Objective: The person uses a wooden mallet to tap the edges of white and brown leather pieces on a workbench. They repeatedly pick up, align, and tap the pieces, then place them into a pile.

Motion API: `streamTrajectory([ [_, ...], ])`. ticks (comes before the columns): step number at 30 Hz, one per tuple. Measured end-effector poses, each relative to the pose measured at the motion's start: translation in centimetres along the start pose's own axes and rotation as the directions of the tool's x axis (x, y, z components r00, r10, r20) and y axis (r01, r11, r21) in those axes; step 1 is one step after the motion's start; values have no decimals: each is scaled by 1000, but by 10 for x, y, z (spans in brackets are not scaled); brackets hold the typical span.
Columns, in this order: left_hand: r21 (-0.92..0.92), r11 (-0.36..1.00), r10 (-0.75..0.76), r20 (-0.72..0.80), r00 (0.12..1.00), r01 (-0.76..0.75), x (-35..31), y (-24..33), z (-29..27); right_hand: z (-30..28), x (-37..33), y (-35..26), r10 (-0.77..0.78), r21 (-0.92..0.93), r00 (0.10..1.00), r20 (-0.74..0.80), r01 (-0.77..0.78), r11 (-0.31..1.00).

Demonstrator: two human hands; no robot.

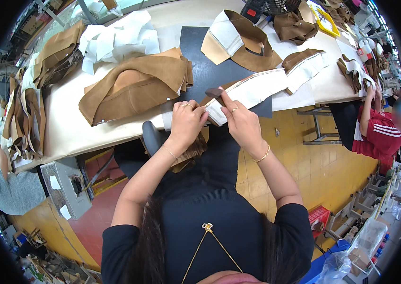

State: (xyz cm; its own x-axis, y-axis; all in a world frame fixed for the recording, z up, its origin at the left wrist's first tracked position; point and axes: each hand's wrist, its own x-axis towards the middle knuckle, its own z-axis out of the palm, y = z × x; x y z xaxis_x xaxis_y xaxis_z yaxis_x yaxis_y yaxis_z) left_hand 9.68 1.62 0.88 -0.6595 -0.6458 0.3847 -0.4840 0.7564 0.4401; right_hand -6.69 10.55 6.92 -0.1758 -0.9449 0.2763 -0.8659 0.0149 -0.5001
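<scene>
Head view, seen from my spot: the dark board point(200, 71) lay flat on the worktable point(63, 132), and the person wkd at its near edge w/ both bare hands. The white-faced piece point(259, 87), brown along its far side, ran from the board's near edge up to its R side & past it. Its near end sat right at the fingers, rest of it stretching away beyond the R hand's point(246, 124) index.

L hand point(186, 125), just off the board's near L side: fingers curled & bunched, thumb and fingertips close tog. at the piece's near end; couldn't tell if they'd actually pinched it. R hand, in front of the board's near edge: index out nearly straight, thumb lower w/ its tip by the white face, a gap btwn the two; couldn't tell if anything was gripped. A dark brown bit point(213, 93) lay just beside that index tip, over the board; separate scrap or flap, couldn't tell.

L of the board: a folded brown stack point(134, 87), w/ a white pile point(117, 38) beyond. On the board's far R part, a brown loop point(257, 59), partly white-faced. R of the board, another brown-&-white piece point(307, 71); well off that way, a co-worker in a red top point(380, 135).
</scene>
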Motion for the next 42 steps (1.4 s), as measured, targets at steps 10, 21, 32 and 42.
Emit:
streamTrajectory([
  [10,-371,862,-314,142,939,344,-23,7,-69,3,-10,-11,-28,32,996,-87,31,999],
  [21,-866,435,-888,-367,277,246,-225,-182,-287,38,70,35,225,363,966,126,-256,896],
  [32,-914,217,-855,-347,-385,342,-495,-315,-365,123,189,41,358,139,932,-52,-348,927],
  [42,371,-162,-611,-765,202,915,-487,-413,-402,83,104,18,133,110,961,-241,-109,988],
])
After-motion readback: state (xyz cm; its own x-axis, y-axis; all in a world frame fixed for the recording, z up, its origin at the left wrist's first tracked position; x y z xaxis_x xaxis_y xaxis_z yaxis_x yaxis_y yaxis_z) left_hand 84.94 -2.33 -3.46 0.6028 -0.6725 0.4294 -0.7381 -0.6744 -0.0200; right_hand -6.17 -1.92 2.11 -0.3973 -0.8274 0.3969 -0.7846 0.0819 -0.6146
